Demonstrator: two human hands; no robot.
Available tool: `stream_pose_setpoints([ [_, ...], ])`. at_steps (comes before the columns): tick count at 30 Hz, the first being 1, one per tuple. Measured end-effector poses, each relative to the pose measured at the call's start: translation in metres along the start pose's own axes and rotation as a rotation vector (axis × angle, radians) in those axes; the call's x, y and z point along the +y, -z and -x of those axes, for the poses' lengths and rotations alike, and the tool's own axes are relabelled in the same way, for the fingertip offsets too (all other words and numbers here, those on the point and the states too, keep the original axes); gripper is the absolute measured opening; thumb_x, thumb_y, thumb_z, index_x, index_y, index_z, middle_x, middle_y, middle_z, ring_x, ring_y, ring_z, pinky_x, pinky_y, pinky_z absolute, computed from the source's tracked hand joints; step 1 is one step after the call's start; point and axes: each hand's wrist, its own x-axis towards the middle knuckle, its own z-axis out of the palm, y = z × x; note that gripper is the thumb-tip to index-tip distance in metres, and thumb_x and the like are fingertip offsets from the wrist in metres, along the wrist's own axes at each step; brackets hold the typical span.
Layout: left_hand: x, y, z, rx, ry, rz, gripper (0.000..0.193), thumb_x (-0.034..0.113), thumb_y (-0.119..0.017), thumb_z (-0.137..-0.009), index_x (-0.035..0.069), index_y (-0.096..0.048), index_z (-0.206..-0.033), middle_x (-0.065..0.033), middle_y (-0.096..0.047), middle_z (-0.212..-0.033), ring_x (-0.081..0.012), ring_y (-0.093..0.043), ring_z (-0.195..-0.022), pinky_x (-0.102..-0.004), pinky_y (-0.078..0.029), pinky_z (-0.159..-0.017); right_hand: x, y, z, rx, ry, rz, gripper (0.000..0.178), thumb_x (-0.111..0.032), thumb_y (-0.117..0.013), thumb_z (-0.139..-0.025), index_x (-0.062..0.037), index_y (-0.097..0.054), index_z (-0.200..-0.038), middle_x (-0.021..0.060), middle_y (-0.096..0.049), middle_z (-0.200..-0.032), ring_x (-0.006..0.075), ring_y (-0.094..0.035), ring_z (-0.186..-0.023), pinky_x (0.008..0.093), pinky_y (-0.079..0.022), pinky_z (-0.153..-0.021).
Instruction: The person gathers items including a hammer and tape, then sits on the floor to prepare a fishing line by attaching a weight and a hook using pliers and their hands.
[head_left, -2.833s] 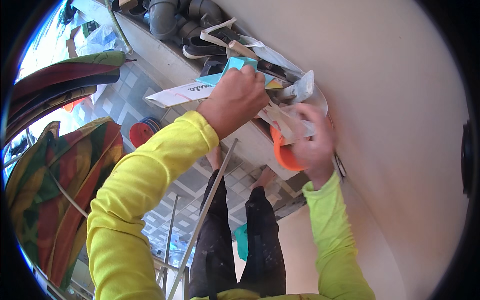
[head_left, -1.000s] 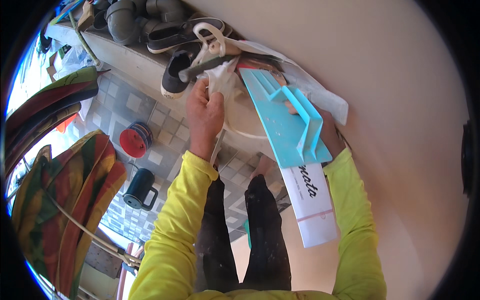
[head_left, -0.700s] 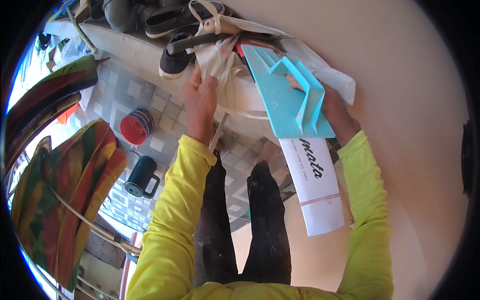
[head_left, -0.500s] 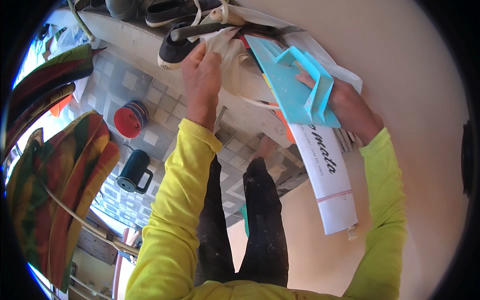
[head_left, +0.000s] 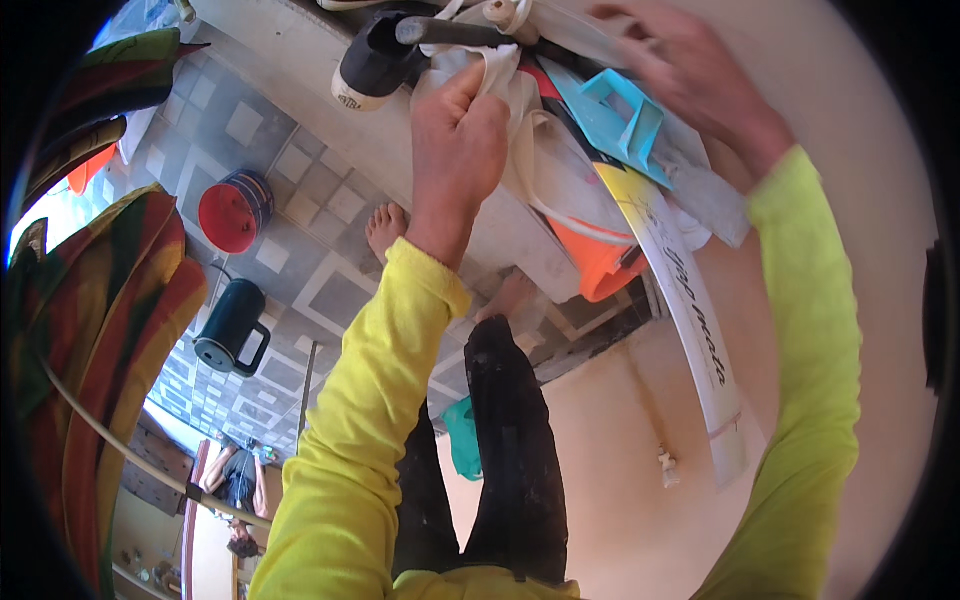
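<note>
My left hand (head_left: 460,160) is closed, gripping the edge of a white cloth bag (head_left: 545,150) near the top. My right hand (head_left: 700,80) is raised above the bag at the upper right, blurred, fingers apart and off any tool. Below it a light blue plastic plastering float (head_left: 620,120) with a raised handle leans in the bag's mouth. A long white strip with dark lettering (head_left: 685,290) sticks out toward me. A dark rod-shaped handle (head_left: 450,32) lies across the bag's top, and an orange object (head_left: 595,262) shows under the bag.
A black shoe (head_left: 375,60) rests on the ledge (head_left: 300,80). On the tiled floor stand a red-lined tub (head_left: 235,210) and a dark mug (head_left: 230,325). A striped cloth (head_left: 110,340) hangs at left. Another person (head_left: 240,490) is at lower left. A tap (head_left: 668,465) juts from the wall.
My right hand has let go of the blue float's handle and risen up and away. The float now sits deeper in the bag. My left hand keeps its hold on the bag.
</note>
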Motion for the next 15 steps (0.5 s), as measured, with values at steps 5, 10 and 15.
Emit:
stream_pose_setpoints([
  [5,0.008,-0.005,0.009,-0.006,0.029,0.093,0.034,0.004,-0.047,-0.081,-0.004,-0.067,-0.108,-0.0029,-0.063,-0.076,-0.0068,-0.053,-0.069,-0.0255,-0.046,-0.063,0.037,-0.064,-0.059,-0.037,0.096,0.228,0.047,-0.013,-0.067,-0.080,-0.0053,-0.051,-0.124,0.0196,-0.055,-0.118,0.0411,-0.059,-0.101,0.0476,-0.050,-0.086],
  [10,-0.007,0.004,0.011,0.004,-0.020,0.066,0.036,0.004,-0.048,-0.082,-0.003,-0.067,-0.112,-0.0034,-0.067,-0.083,-0.0072,-0.057,-0.071,-0.0248,-0.047,-0.064,0.027,-0.075,-0.081,-0.067,0.075,0.196,0.035,-0.015,-0.066,-0.082,-0.0042,-0.056,-0.113,0.0198,-0.056,-0.114,0.0416,-0.060,-0.097,0.0497,-0.051,-0.081],
  [15,0.013,0.023,0.007,0.199,0.237,0.215,0.040,0.007,-0.049,-0.086,-0.001,-0.065,-0.122,-0.0023,-0.068,-0.094,-0.0055,-0.058,-0.071,-0.0206,-0.045,-0.057,0.025,-0.055,-0.038,-0.001,-0.116,0.325,0.025,-0.011,-0.066,-0.082,-0.0016,-0.063,-0.105,0.0130,-0.060,-0.121,0.0314,-0.063,-0.092,0.0406,-0.052,-0.079],
])
